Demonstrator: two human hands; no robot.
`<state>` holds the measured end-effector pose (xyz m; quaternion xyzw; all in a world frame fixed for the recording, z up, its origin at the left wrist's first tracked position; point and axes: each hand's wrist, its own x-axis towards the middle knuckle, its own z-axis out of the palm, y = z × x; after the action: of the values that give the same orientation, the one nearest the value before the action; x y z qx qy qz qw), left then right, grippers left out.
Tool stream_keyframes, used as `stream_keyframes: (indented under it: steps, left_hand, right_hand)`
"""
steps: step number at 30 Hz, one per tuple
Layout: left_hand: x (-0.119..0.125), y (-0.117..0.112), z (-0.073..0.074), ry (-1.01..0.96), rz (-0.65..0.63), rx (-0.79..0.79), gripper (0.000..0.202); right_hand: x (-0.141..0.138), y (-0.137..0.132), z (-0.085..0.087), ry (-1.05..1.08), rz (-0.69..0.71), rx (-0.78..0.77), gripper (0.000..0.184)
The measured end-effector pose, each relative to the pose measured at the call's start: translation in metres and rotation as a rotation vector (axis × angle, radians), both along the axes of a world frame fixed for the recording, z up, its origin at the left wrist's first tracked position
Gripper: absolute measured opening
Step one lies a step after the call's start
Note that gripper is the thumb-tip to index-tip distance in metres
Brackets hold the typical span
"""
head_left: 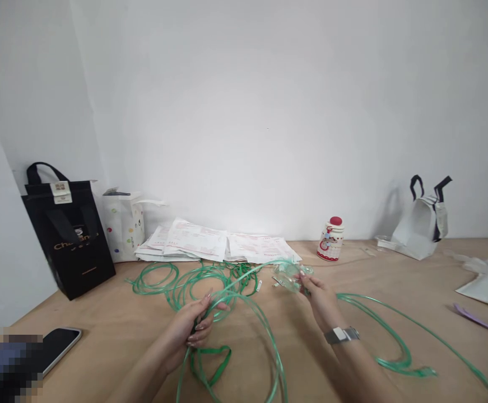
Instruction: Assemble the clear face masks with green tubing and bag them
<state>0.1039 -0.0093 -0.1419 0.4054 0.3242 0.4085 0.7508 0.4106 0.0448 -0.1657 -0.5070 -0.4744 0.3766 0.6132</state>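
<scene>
My left hand [195, 323] is closed around a bundle of green plastic tubing [193, 282] that loops over the wooden table [113, 330] and trails below my wrist. My right hand [321, 299], with a metal watch on the wrist, pinches a clear green-tinted plastic mask piece [288, 275] at the tubing's end. More green tubing [395, 341] runs off to the right across the table. Both hands hover just above the tabletop.
A black paper bag [69, 235] and a white dotted bag [124, 224] stand at the left. Printed sheets [218, 243] lie by the wall. A red-capped bottle [331, 239], a white bag [422, 221], a phone [56, 344] and a purple strip [481, 322] are also here.
</scene>
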Motion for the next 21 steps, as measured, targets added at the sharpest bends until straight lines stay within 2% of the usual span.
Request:
stream_keyframes:
  steps: [3, 5, 9, 11, 13, 16, 18, 19, 20, 21]
  left_hand:
    - [-0.005, 0.002, 0.004, -0.020, 0.040, 0.015, 0.033]
    - [-0.009, 0.002, 0.008, -0.042, 0.048, 0.027, 0.031]
    - [-0.014, 0.001, 0.016, -0.100, -0.025, 0.020, 0.034]
    - [-0.015, 0.000, 0.018, -0.122, -0.088, 0.006, 0.037]
    - [-0.014, -0.001, 0.018, -0.128, -0.150, -0.008, 0.037]
    - [-0.008, -0.005, 0.014, -0.107, -0.230, -0.027, 0.035]
    - [-0.001, -0.008, 0.011, -0.084, -0.264, -0.032, 0.034]
    - [0.002, -0.010, 0.009, -0.072, -0.274, -0.033, 0.034]
    - [0.006, -0.012, 0.007, -0.062, -0.280, -0.033, 0.034]
    - [0.010, -0.013, 0.005, -0.053, -0.281, -0.032, 0.033]
  right_hand:
    - [0.025, 0.006, 0.002, 0.001, -0.040, -0.042, 0.023]
    - [0.034, 0.002, 0.008, -0.035, -0.011, -0.082, 0.025]
    - [0.033, -0.020, 0.027, -0.197, 0.229, -0.204, 0.022]
    - [0.026, -0.030, 0.036, -0.279, 0.347, -0.253, 0.023]
    - [0.018, -0.033, 0.043, -0.325, 0.367, -0.229, 0.024]
    - [-0.002, -0.034, 0.049, -0.324, 0.277, -0.071, 0.032]
    - [-0.022, -0.037, 0.048, -0.294, 0.296, 0.047, 0.040]
    - [-0.035, -0.041, 0.046, -0.277, 0.355, 0.090, 0.046]
    - [-0.048, -0.045, 0.043, -0.242, 0.497, 0.127, 0.056]
    - [-0.062, -0.050, 0.039, -0.223, 0.625, 0.090, 0.063]
